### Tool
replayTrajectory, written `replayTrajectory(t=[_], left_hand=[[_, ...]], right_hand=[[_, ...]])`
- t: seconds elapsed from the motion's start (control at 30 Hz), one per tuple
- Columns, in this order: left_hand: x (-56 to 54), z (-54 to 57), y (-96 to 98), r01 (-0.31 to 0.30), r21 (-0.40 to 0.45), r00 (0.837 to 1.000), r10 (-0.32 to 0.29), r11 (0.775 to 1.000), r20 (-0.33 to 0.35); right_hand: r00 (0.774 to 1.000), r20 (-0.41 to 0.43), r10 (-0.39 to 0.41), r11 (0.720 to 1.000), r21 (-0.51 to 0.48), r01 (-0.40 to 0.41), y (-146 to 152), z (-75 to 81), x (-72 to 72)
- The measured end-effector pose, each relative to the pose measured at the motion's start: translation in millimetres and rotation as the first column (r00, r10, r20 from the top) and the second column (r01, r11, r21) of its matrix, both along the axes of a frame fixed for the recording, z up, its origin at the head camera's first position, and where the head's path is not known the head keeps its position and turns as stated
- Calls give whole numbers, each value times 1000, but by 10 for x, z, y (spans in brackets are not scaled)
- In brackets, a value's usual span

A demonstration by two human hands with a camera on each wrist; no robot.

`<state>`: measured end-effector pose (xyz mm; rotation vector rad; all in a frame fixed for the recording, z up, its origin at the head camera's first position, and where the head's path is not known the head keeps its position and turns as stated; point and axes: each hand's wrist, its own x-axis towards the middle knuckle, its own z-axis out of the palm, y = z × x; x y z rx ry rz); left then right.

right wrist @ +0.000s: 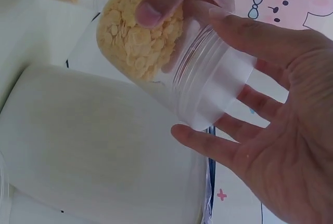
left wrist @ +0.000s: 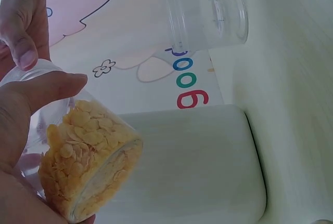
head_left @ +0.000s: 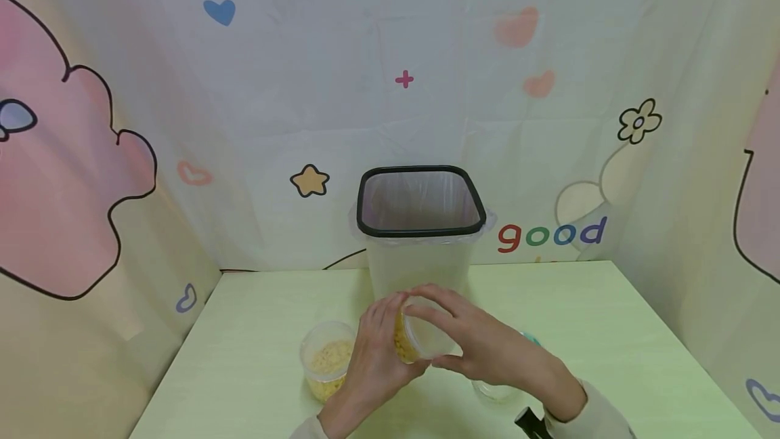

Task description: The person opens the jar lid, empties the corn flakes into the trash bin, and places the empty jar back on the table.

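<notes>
In both wrist views, a clear plastic jar [left wrist: 88, 146] of pale yellow flakes is tilted on its side between my hands. My left hand [head_left: 384, 351] grips its body, thumb on one side and fingers on the other. Curled round the mouth end, my right hand [head_left: 481, 337] holds the translucent white lid [right wrist: 221, 86] with spread fingers and thumb. The flakes [right wrist: 138, 37] lie toward the jar's base. To the left of my left hand, a second jar [head_left: 326, 361] of similar flakes stands on the table.
A pale bin [head_left: 420, 263] with a black rim and a clear liner stands behind my hands, near the patterned backdrop. A transparent jar [left wrist: 208, 18] with no flakes stands on the right, partly behind my right hand in the head view. Something teal [head_left: 530, 338] shows beside that wrist.
</notes>
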<state>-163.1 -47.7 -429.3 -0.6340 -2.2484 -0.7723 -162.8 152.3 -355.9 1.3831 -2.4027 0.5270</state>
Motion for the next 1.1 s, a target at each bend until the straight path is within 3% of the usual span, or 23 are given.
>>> replayTrajectory(t=[0.13,0.27,0.33,0.47,0.53,0.63,0.77,0.87,1.1], left_hand=[[0,0,3,2,2,1000,-2,1000,14],[-7,-1,6,-17,-6,1000,17,1000,7],[-11,-1,7,-27,-6,1000,27,1000,-3],[-18,-5,11,-38,-13,999,38,999,-16],[-23,-15,14,-44,-25,999,43,999,-26],[-33,-30,22,-54,-46,998,52,997,-42],[-34,-33,31,-65,-66,996,60,996,-70],[-31,-31,31,-71,-77,995,65,995,-77],[-32,-30,18,-81,-85,994,74,993,-80]], right_hand=[[1000,-7,-17,1000,-18,17,-10,-12,14],[985,-5,-175,978,-114,173,-72,-38,44],[954,28,-298,942,-154,299,-117,-46,70],[859,128,-496,850,-132,510,-203,-58,122],[821,158,-548,820,-94,565,-242,-64,135],[797,170,-580,800,-64,596,-283,-73,134],[805,152,-573,806,-69,587,-297,-87,125],[828,136,-545,827,-74,557,-279,-86,120],[926,63,-372,923,-79,376,-188,-59,94]])
